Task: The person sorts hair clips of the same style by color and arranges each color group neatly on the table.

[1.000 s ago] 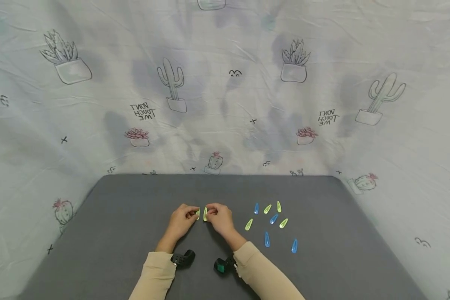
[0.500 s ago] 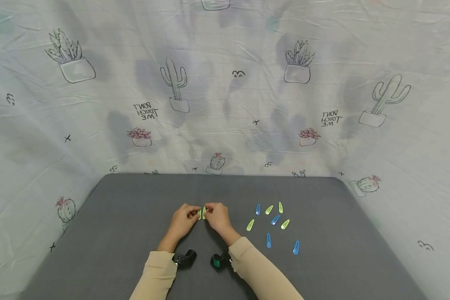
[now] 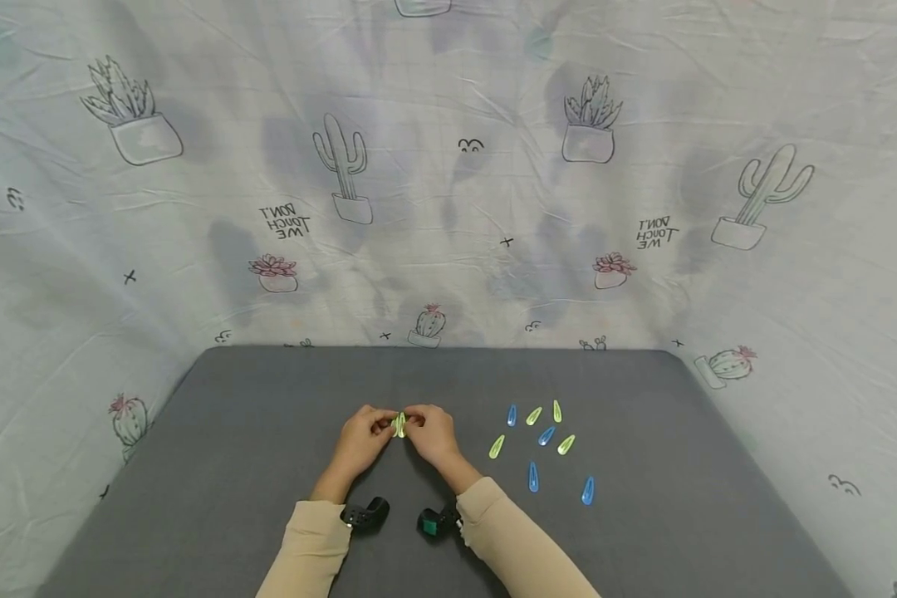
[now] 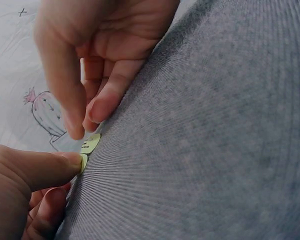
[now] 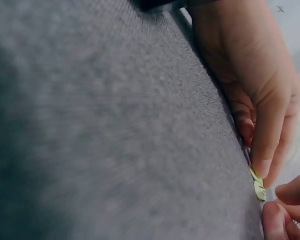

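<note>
Status: 2 set together, 8 lying apart

Left hand (image 3: 362, 433): grasping. Thumb and forefinger are on green clip A (image 4: 84, 164), thumb pressed over its end, low at the worktop (image 3: 269, 390).

Right hand (image 3: 432, 433): reads as released. In the left wrist view its thumb and forefinger are parted with nothing between them. Green clip B (image 4: 92, 142) lies just beyond the fingertips, on the side toward the left hand; whether the forefinger grazes it, cannot tell.

Clips A and B are side by side in the gap between the hands, their edges meeting or slightly overlapping. Whether they are hooked or merely laid against each other is too small to make out.

To the right of the right hand, well apart from it: 4 green clips (image 3: 497, 447) and 4 blue clips (image 3: 534, 477), colours mixed, pointing various ways. The nearest is green; the farthest, a blue, lies to the right and closer to the person.

Progress (judgement): early. Done, as far as shown: 2 green clips brought together, placement perhaps being finished. Left: the other 8, none of them touched by a hand. No blue clip lies by the pair.
</note>
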Motion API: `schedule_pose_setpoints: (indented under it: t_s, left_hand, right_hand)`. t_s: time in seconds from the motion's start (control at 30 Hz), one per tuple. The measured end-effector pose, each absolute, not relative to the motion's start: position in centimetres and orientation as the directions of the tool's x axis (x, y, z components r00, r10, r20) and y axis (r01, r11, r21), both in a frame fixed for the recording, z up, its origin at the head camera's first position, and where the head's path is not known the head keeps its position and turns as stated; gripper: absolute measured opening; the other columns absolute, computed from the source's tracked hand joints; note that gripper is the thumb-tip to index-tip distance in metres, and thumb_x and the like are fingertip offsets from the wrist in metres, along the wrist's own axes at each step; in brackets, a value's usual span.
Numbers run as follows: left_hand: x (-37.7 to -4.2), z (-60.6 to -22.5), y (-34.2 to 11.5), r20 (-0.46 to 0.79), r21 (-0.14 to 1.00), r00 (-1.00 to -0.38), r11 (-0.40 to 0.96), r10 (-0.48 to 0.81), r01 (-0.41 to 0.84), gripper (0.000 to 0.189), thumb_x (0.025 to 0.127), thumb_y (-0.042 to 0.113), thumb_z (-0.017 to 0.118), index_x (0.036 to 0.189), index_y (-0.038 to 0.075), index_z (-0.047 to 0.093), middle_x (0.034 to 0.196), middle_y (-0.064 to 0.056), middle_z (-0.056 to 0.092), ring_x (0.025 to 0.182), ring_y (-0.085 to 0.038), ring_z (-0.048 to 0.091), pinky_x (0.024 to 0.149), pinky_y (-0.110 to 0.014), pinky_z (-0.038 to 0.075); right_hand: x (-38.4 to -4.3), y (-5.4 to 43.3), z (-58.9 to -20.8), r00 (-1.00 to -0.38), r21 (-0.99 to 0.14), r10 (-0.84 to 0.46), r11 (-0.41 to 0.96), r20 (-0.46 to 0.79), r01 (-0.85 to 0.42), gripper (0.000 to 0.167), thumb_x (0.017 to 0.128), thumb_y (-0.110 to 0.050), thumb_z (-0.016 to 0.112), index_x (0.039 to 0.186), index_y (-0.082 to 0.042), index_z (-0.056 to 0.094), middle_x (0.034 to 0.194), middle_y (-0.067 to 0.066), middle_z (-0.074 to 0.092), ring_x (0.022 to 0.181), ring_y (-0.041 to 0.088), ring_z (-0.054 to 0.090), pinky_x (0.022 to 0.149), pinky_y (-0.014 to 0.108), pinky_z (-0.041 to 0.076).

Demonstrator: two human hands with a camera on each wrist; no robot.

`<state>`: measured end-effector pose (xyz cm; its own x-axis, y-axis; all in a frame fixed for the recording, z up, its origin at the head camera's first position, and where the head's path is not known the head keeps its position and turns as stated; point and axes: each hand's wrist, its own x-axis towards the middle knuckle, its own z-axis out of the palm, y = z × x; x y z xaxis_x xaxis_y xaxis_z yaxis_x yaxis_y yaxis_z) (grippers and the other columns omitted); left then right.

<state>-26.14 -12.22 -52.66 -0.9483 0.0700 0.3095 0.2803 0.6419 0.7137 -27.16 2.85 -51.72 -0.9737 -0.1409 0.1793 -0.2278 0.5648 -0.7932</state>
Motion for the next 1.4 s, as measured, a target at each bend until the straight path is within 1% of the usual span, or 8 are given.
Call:
schedule_pose_setpoints:
  t_s: [0.27, 0.57, 0.73, 0.83, 1.07, 1.13, 1.3, 1.4]
  left_hand:
    - [-26.2, -52.8, -12.2, 0.318, 0.706, -0.945, 0.649, 0.07, 0.285, 0.019, 0.08, 0.007, 0.072, 0.099, 0.006, 0.073, 0.079, -0.001, 0.055, 0.067, -0.008, 0.048, 0.062, -0.024, 0.041]
    - [-26.1, -52.9, -12.2, 0.302, 0.713, -0.951, 0.646, 0.069, 0.273, 0.019, 0.081, 0.007, 0.072, 0.1, 0.007, 0.074, 0.08, -0.001, 0.056, 0.067, -0.007, 0.047, 0.062, -0.025, 0.041]
    - [-26.1, -52.8, -12.2, 0.288, 0.715, -0.955, 0.648, 0.069, 0.262, 0.019, 0.081, 0.007, 0.072, 0.101, 0.007, 0.073, 0.081, -0.001, 0.056, 0.068, -0.008, 0.047, 0.063, -0.025, 0.041]
    - [-26.1, -52.7, -12.2, 0.283, 0.72, -0.957, 0.645, 0.065, 0.257, 0.019, 0.082, 0.007, 0.071, 0.101, 0.006, 0.073, 0.081, -0.002, 0.056, 0.068, -0.008, 0.047, 0.064, -0.025, 0.041]
    - [-26.3, -52.7, -12.2, 0.272, 0.718, -0.96, 0.651, 0.065, 0.247, 0.02, 0.083, 0.008, 0.071, 0.103, 0.007, 0.073, 0.083, -0.002, 0.057, 0.069, -0.009, 0.049, 0.065, -0.026, 0.042]
    - [-26.3, -52.8, -12.2, 0.264, 0.716, -0.962, 0.656, 0.061, 0.238, 0.02, 0.083, 0.008, 0.071, 0.103, 0.008, 0.073, 0.083, -0.001, 0.057, 0.069, -0.009, 0.048, 0.065, -0.026, 0.042]
    - [-26.3, -52.6, -12.1, 0.252, 0.724, -0.966, 0.651, 0.058, 0.228, 0.021, 0.082, 0.008, 0.072, 0.103, 0.008, 0.073, 0.083, -0.002, 0.057, 0.069, -0.01, 0.048, 0.064, -0.026, 0.041]
    - [-26.4, -52.6, -12.0, 0.255, 0.724, -0.965, 0.649, 0.062, 0.234, 0.021, 0.082, 0.008, 0.071, 0.103, 0.007, 0.073, 0.084, -0.003, 0.057, 0.069, -0.01, 0.048, 0.064, -0.026, 0.041]
  right_hand:
    - [-26.5, 4.8, -51.3, -0.968, -0.876, -0.189, 0.423, 0.165, -0.232, 0.026, 0.088, -0.009, 0.065, 0.113, -0.003, 0.068, 0.095, 0.008, 0.069, 0.086, 0.021, 0.065, 0.07, 0.027, 0.051]
    - [-26.0, 8.1, -50.8, -0.955, -0.893, -0.222, 0.361, 0.196, -0.268, 0.033, 0.09, -0.01, 0.064, 0.121, 0.0, 0.062, 0.109, 0.014, 0.068, 0.1, 0.028, 0.065, 0.081, 0.031, 0.053]
    - [-24.5, 9.6, -49.0, -0.941, -0.917, -0.265, 0.28, 0.209, -0.283, 0.038, 0.089, -0.004, 0.063, 0.124, 0.008, 0.056, 0.116, 0.025, 0.062, 0.107, 0.037, 0.06, 0.088, 0.038, 0.05]
    - [-23.7, 10.4, -48.0, -0.933, -0.919, -0.284, 0.261, 0.22, -0.296, 0.038, 0.089, 0.0, 0.062, 0.124, 0.012, 0.054, 0.118, 0.03, 0.06, 0.109, 0.042, 0.058, 0.09, 0.041, 0.049]
    - [-24.1, 12.7, -50.2, -0.938, -0.913, -0.256, 0.275, 0.232, -0.301, 0.041, 0.088, -0.006, 0.065, 0.126, 0.006, 0.056, 0.121, 0.022, 0.061, 0.111, 0.035, 0.059, 0.091, 0.037, 0.049]
    - [-23.9, 13.4, -50.2, -0.938, -0.915, -0.25, 0.263, 0.241, -0.305, 0.041, 0.088, -0.005, 0.065, 0.126, 0.007, 0.055, 0.121, 0.024, 0.061, 0.112, 0.037, 0.059, 0.092, 0.039, 0.049]
    - [-22.3, 15.2, -48.0, -0.942, -0.921, -0.242, 0.256, 0.233, -0.293, 0.041, 0.088, 0.0, 0.063, 0.126, 0.012, 0.052, 0.123, 0.031, 0.056, 0.114, 0.044, 0.055, 0.094, 0.048, 0.045]
    - [-21.3, 16.3, -46.4, -0.944, -0.92, -0.238, 0.264, 0.23, -0.291, 0.041, 0.089, 0.0, 0.062, 0.126, 0.013, 0.051, 0.125, 0.033, 0.054, 0.115, 0.046, 0.053, 0.095, 0.05, 0.043]
